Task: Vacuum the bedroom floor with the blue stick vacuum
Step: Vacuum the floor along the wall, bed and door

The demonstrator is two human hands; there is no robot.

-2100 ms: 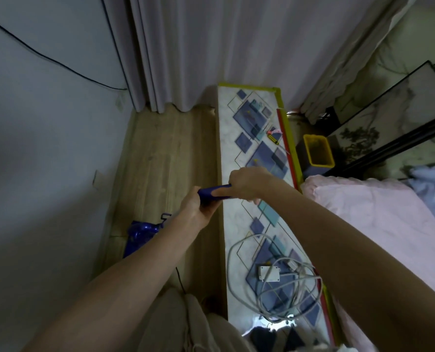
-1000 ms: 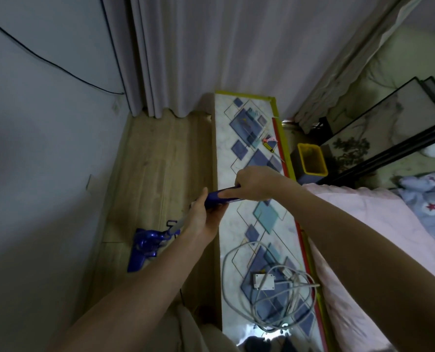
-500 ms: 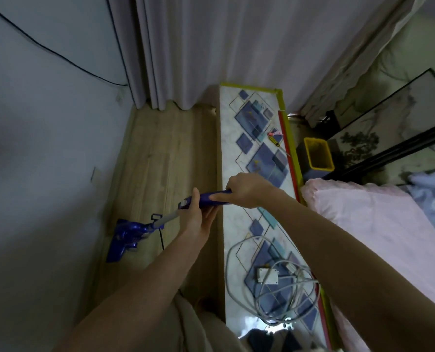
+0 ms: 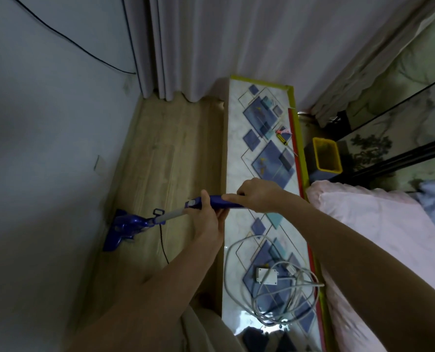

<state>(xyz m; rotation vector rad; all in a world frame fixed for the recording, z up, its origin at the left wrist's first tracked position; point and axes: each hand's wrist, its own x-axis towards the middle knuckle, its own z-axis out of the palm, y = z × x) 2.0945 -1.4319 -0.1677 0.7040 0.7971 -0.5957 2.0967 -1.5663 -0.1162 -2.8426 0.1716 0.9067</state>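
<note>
The blue stick vacuum (image 4: 127,226) stands on the wooden floor (image 4: 168,153), its head against the foot of the grey wall at the left. A grey tube leads up to its blue handle (image 4: 219,201). My left hand (image 4: 208,219) grips the lower part of the handle from below. My right hand (image 4: 257,196) grips the upper end of the handle, over the edge of the patterned board. A black cord hangs from the vacuum down to the floor.
A long board with blue diamond patterns (image 4: 267,174) lies between floor strip and bed, carrying a coiled white cable (image 4: 269,280) and a small screwdriver (image 4: 282,139). Pink bedding (image 4: 379,237) is at the right. Grey curtains (image 4: 211,47) close the far end. A yellow bin (image 4: 327,154) stands beyond the bed.
The vacuum head has slid left and away from me along the floor to the wall's foot. Both hands have kept their hold on the handle.
</note>
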